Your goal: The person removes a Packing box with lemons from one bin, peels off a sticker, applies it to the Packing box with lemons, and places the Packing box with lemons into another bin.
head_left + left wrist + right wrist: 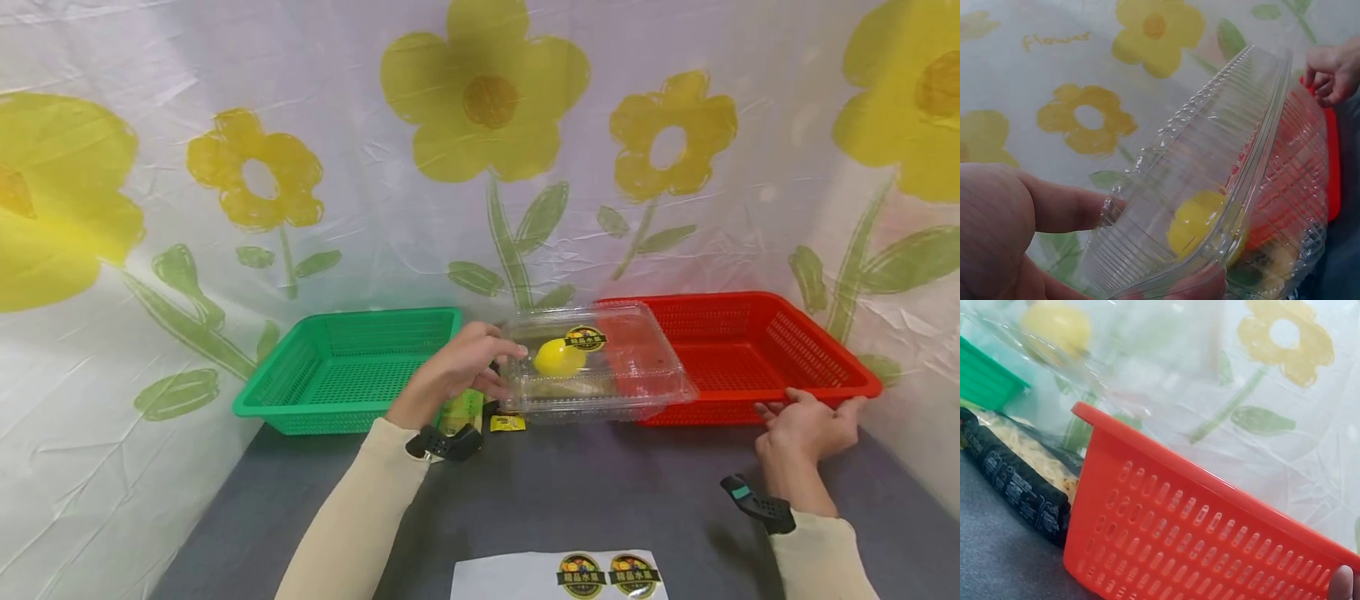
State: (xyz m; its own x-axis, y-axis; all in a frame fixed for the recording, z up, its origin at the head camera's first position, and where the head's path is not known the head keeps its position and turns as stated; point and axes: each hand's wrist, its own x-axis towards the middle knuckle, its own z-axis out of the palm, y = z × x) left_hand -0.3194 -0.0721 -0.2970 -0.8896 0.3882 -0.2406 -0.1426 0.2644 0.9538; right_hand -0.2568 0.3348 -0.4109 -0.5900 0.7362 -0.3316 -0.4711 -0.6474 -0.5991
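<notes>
My left hand (468, 367) holds a clear plastic clamshell box (648, 362) by its left end, with the thumb and fingers on either side of the edge in the left wrist view. A yellow lemon (557, 360) lies inside the box, and a round black and gold sticker (585, 337) is on the lid. The box is raised and overlaps the left part of the red basket (720, 367). At that basket's front right rim, my right hand (806, 429) grips the edge; one fingertip (1340, 584) shows on it in the right wrist view.
To the left stands a green basket (345, 375). Between the baskets lie a black noodle-like packet (1013, 472), a green packet (461, 410) and a small yellow packet (507, 423). A white sheet (510, 577) with two stickers is at the front. A flowered curtain (360, 233) hangs behind.
</notes>
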